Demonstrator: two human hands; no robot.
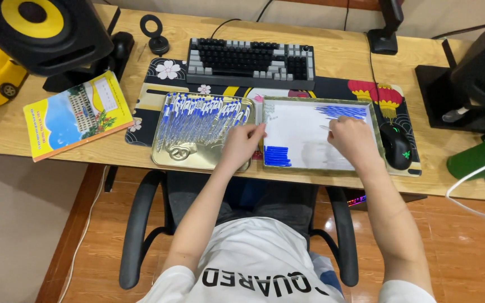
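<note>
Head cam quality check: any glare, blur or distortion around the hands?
Head view: glare on the shiny metal tray of blue-and-white pens; left hand and right hand slightly soft; faint hand shadow on the white-lined tray; desk edges bow from the wide lens.

The person wears a white short-sleeved T-shirt (254, 264) with large black block lettering across the chest, at 6 o'clock in the view; both forearms are bare, no watch, rings or gloves on the left hand (242, 143) or right hand (350, 137)
</note>
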